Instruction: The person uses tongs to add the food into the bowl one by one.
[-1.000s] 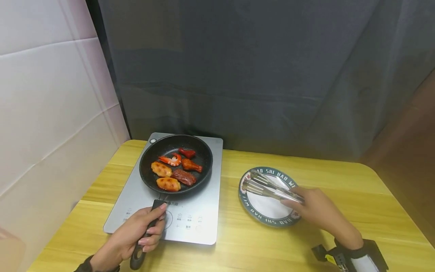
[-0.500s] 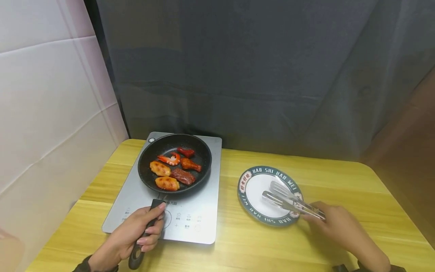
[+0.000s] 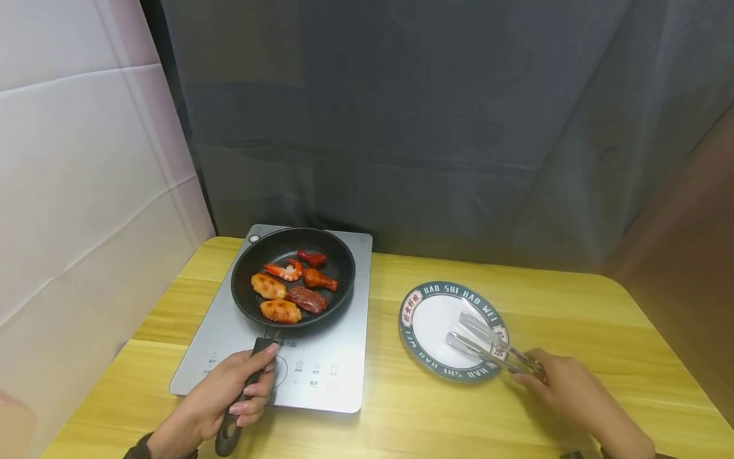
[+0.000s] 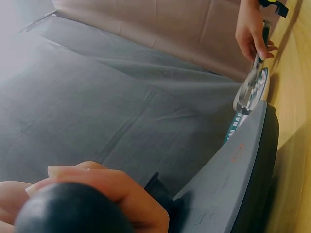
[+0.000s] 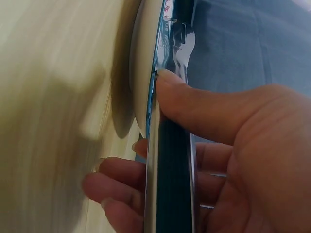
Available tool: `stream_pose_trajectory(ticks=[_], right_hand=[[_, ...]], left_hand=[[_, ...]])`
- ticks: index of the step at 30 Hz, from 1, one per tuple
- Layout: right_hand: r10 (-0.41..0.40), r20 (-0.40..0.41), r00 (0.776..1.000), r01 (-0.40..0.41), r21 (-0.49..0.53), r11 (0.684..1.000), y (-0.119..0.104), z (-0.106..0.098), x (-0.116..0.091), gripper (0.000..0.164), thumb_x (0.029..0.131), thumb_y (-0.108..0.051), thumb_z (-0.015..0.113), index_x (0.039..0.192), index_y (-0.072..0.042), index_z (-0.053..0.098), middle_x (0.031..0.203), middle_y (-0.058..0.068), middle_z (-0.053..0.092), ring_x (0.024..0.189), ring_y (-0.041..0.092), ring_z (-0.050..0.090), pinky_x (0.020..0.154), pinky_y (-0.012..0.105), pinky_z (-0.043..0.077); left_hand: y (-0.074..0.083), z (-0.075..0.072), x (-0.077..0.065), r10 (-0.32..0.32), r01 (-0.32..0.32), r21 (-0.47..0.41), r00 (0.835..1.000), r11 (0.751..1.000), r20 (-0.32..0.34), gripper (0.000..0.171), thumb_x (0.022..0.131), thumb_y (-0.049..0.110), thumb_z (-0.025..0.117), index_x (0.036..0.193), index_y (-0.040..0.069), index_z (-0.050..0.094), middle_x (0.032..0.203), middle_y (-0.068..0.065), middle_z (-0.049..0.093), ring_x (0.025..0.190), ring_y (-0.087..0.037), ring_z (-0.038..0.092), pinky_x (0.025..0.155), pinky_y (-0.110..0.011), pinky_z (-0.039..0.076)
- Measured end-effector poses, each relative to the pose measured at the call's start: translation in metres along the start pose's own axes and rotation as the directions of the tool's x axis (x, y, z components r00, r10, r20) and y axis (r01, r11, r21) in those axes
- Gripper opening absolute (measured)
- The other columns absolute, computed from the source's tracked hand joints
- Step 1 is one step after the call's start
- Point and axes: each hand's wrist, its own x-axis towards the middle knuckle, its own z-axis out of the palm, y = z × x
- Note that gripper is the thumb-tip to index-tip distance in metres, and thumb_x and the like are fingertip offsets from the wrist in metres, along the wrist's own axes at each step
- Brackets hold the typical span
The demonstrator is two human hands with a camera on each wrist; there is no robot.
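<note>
My left hand point(image 3: 232, 389) grips the black handle point(image 3: 229, 428) of a frying pan point(image 3: 338, 255), which sits on a silver induction cooker point(image 3: 338, 357). Inside the pan lie a shrimp point(image 3: 285, 270), two drumsticks point(image 3: 320, 279), a brown piece of meat point(image 3: 308, 298) and two chicken wings point(image 3: 280, 311). On the right, my right hand point(image 3: 573, 389) holds metal tongs point(image 3: 487, 344), thumb on one side and fingers on the other in the right wrist view. The tong tips are spread over a white plate point(image 3: 430, 319) with a green lettered rim, and nothing is between them.
The wooden table point(image 3: 401, 421) has a rounded corner at the back right. A dark grey curtain point(image 3: 401, 127) hangs behind it. A pale panel point(image 3: 86, 159) borders the left side and a brown one point(image 3: 682, 229) the right.
My right hand has drawn the tongs to the right and toward me, from across the plate to its right part. My left hand keeps its grip on the pan handle.
</note>
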Motion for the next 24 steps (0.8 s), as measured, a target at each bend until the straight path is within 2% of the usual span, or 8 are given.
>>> stream_pose_trajectory(ticks=[5, 14, 19, 24], right_hand=[[-0.028, -0.014, 1.000, 0.028, -0.002, 1.000, 0.0024, 0.0022, -0.0004, 0.039, 0.083, -0.033, 0.075, 0.103, -0.001, 0.063, 0.059, -0.007, 0.041, 0.054, 0.011, 0.039, 0.050, 0.030, 0.036], [-0.080, -0.008, 0.997, 0.080, -0.036, 0.996, 0.0048, 0.0039, 0.0058, 0.029, 0.077, -0.029, 0.079, 0.084, -0.007, 0.061, 0.066, -0.007, 0.043, 0.059, 0.011, 0.039, 0.051, 0.030, 0.037], [-0.059, 0.018, 0.998, 0.059, -0.047, 0.997, 0.0042, 0.0048, 0.0054, 0.031, 0.078, -0.029, 0.079, 0.084, -0.006, 0.059, 0.064, -0.005, 0.040, 0.057, 0.012, 0.038, 0.050, 0.029, 0.035], [-0.049, 0.035, 0.998, 0.050, -0.043, 0.998, 0.0029, 0.0046, 0.0046, 0.037, 0.080, -0.029, 0.078, 0.094, 0.000, 0.061, 0.065, -0.004, 0.043, 0.058, 0.013, 0.039, 0.051, 0.030, 0.036]], left_hand=[[-0.0009, 0.0001, 0.0005, 0.005, -0.005, -0.011, 1.000, 1.000, 0.011, 0.032, 0.107, 0.030, 0.029, 0.085, 0.009, 0.039, 0.062, 0.008, 0.034, 0.042, 0.000, 0.037, 0.039, -0.017, 0.035], [-0.0006, 0.0007, 0.0004, 0.003, -0.003, 0.000, 1.000, 1.000, -0.006, 0.032, 0.107, 0.030, 0.030, 0.085, 0.009, 0.038, 0.062, 0.008, 0.034, 0.042, -0.001, 0.036, 0.039, -0.017, 0.036], [-0.0006, 0.0007, 0.0008, -0.003, 0.003, 0.008, 1.000, 1.000, -0.009, 0.033, 0.107, 0.030, 0.030, 0.083, 0.009, 0.038, 0.062, 0.008, 0.035, 0.042, -0.001, 0.036, 0.040, -0.017, 0.036], [-0.0001, 0.0011, 0.0003, -0.006, 0.007, 0.021, 1.000, 1.000, -0.025, 0.032, 0.107, 0.031, 0.031, 0.084, 0.009, 0.038, 0.062, 0.008, 0.035, 0.042, -0.001, 0.037, 0.040, -0.017, 0.036]])
